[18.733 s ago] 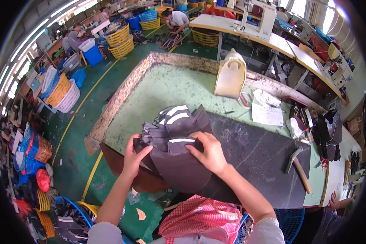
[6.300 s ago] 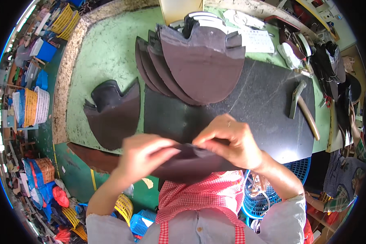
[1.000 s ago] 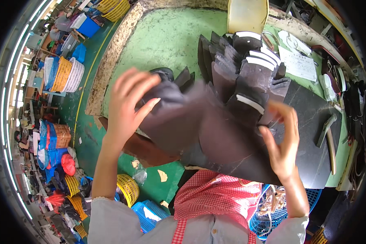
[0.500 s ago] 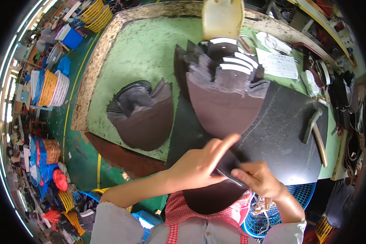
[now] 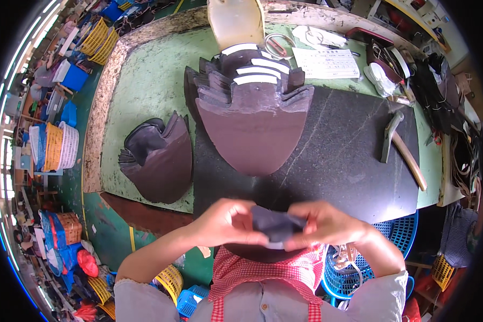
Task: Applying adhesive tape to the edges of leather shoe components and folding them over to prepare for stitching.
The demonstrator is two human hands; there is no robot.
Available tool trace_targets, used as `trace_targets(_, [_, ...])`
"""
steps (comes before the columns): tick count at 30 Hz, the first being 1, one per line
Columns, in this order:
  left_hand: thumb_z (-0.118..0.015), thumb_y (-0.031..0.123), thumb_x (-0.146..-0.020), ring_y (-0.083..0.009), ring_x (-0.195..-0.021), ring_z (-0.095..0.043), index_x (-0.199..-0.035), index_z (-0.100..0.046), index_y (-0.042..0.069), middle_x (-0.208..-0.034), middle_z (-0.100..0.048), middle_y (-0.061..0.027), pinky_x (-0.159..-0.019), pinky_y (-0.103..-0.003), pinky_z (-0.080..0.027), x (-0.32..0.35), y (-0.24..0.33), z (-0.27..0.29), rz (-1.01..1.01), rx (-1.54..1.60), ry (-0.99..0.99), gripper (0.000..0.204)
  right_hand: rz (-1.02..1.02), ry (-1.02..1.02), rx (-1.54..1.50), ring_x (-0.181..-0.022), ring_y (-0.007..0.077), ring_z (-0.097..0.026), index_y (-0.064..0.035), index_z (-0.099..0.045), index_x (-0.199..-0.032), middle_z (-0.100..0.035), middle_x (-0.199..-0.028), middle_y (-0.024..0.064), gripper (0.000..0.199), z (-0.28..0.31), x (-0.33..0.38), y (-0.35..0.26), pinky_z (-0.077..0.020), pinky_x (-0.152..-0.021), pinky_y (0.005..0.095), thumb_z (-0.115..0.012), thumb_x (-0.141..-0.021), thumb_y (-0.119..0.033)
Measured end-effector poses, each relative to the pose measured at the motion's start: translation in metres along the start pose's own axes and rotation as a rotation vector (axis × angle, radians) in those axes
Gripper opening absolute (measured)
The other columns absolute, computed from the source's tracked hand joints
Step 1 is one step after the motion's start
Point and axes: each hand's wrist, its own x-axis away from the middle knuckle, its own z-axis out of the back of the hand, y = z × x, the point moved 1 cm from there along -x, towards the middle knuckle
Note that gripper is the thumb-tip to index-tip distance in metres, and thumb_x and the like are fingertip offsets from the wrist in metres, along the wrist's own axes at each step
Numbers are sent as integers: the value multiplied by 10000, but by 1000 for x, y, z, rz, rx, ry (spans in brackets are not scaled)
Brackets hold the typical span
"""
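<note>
My left hand (image 5: 222,222) and right hand (image 5: 327,225) pinch one dark leather piece (image 5: 276,225) between closed fingers at six o'clock. The fanned stack (image 5: 249,115) at twelve looks unworked; a smaller pile (image 5: 158,155) at nine seems finished.

white printed sheet (image 5: 327,63), table's far edge

The person wears a pale grey top with short sleeves that end above the elbows, leaving the forearms bare. Over the chest lies a red-and-white checked apron with narrow straps of the same check. The left hand (image 5: 228,222) and right hand (image 5: 327,222) are bare, without gloves, rings or a watch.
</note>
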Motion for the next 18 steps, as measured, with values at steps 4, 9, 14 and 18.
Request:
trace_targets(4, [-759,-15,-641,-159,-700,-639,-897,-692,94,-846,-638,-22,-613,-301,-511,-24,-8,10,-686,-946,521,286,602,789,815,-717,233,-626,-74,-695,-1030,-601,-832,71,412,-6,-23,9,-530,-657,336,-691,-653,91])
trace_targets(9, [-750,91,-649,-224,-980,-649,-1013,-755,141,-1134,-701,19,-801,-346,-520,-28,-5,23,-901,-1231,395,367,710,768,1022,-863,234,-626,-76,-729,-1029,-631,-899,52,449,2,-27,22,-530,-762,351,-663,-610,72])
trace_targets(14, [-730,159,-799,-235,-1095,-674,-992,-751,137,-1066,-738,6,-790,-348,-518,-29,-13,23,-1059,-1270,307,195,864,716,1275,-995,207,-618,-93,-743,-1049,-682,-1137,25,441,3,-26,21,-491,-873,356,-680,-613,-111])
trace_targets(18, [-723,222,-829,-211,-1316,-531,-1242,-683,177,-1374,-598,58,-1111,-484,-361,5,-19,31,-765,-1407,156,417,723,691,1411,-1173,239,-596,-90,-740,-1079,-686,-1222,33,412,-4,-2,28,-434,-987,420,-710,-674,-156])
